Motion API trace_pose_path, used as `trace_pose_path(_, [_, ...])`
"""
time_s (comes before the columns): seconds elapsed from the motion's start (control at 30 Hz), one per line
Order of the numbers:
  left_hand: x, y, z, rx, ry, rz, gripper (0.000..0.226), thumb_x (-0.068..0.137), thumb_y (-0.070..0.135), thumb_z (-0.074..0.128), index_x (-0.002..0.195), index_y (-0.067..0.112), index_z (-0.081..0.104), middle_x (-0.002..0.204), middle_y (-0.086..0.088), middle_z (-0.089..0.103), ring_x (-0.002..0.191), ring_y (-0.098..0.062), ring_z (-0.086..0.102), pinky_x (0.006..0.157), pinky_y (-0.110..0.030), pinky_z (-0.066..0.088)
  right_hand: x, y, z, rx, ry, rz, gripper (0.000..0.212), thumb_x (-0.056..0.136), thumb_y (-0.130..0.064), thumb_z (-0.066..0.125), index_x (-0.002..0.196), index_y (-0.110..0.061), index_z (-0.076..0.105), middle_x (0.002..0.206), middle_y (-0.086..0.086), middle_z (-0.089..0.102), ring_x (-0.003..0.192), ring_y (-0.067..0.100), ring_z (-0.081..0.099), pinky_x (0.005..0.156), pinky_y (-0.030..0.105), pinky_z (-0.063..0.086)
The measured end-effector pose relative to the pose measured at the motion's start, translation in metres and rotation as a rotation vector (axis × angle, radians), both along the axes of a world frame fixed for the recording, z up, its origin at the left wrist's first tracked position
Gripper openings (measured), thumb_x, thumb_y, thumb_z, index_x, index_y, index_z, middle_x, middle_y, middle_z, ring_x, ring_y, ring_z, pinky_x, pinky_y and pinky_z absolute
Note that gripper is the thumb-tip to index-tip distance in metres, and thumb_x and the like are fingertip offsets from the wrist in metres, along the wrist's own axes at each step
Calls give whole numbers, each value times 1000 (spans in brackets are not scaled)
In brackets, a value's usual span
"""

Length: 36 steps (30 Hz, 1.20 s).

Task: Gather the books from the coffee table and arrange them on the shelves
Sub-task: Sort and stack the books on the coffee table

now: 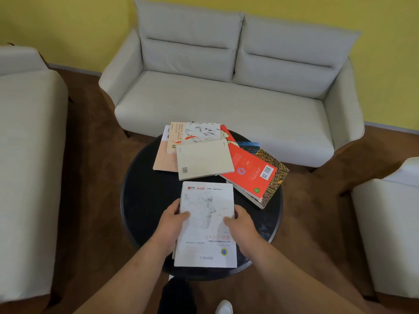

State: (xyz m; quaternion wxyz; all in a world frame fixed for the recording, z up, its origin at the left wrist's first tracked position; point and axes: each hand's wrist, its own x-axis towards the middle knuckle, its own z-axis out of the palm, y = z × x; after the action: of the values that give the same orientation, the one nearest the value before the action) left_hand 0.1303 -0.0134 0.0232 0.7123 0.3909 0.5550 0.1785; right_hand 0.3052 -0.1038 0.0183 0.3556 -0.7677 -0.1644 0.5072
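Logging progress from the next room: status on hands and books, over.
Left hand and right hand grip the white book by its sides. Other books lie scattered on the round table. Nothing blocking.

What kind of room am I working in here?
Most likely a living room or lounge: a pale grey two-seat sofa against a yellow wall, more upholstered seats on both sides, and a round dark coffee table with scattered books on a brown floor.

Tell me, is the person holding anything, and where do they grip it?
Yes: the white book, gripped by its two long edges, left hand on the left edge, right hand on the right.
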Motion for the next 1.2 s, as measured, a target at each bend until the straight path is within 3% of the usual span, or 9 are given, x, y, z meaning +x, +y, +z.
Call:
trace_pose_path(0.1, [4,5,-1,-54,-46,-40,45,99,-1,51,134,26,59,127,-10,70,111,-35,69,97,-60,53,2,2,4,-2,55,-26,39,99,0,51,114,-36,53,101,-17,64,88,7,63,54,19,51])
trace_pose_path(0.23, [3,3,-6,-95,-50,-136,55,101,4,50,146,36,45,132,-4,67,117,-32,67,100,-61,51,1,-3,7,-11,119,-48,44,97,4,47,102,-37,59,103,-11,70,89,15,69,55,25,54])
trace_pose_path(0.33, [1,2,-10,-171,-60,-88,61,101,11,56,151,38,35,134,-4,66,115,-32,68,98,-59,52,-8,-10,4,44,197,-135,28,105,-13,51,114,-35,66,102,-7,78,82,16,77,52,22,57])
trace_pose_path(0.5, [1,0,-12,-236,-217,-92,41,102,18,55,137,39,53,131,-6,69,116,-35,68,97,-61,52,-14,-14,2,52,287,-176,29,110,-19,44,130,-34,58,115,-6,74,93,13,73,55,21,57])
trace_pose_path(0.67, [0,4,-10,-104,-41,-207,46,101,19,57,140,42,47,131,1,68,116,-27,68,100,-57,52,-10,-9,1,5,197,-161,27,105,-16,53,128,-29,50,115,-3,70,95,16,71,61,27,56])
trace_pose_path(0.8, [-3,25,-14,-19,179,-198,58,92,19,71,143,26,46,132,-3,64,116,-27,66,101,-54,52,16,-3,-4,-29,145,-23,19,99,-12,61,114,-23,57,117,0,70,99,16,71,69,27,58])
trace_pose_path(0.9, [8,66,-15,136,348,-113,55,94,25,67,145,19,47,141,-6,56,129,-27,55,110,-49,44,56,13,-4,-22,-21,43,22,98,-18,63,120,-16,63,113,-1,68,107,21,66,87,36,56])
trace_pose_path(0.97, [23,101,-16,272,395,-141,45,95,24,65,138,15,54,137,-6,60,127,-26,56,107,-43,45,86,34,-2,-20,-223,64,27,98,-22,64,124,-17,63,111,-2,68,103,22,65,82,34,53])
trace_pose_path(1.2, [90,202,-37,723,591,-568,49,98,25,59,144,13,49,150,-8,47,128,-26,50,95,-26,47,162,118,-12,-172,-764,392,36,101,-25,52,135,-13,58,136,11,58,125,32,56,103,45,48])
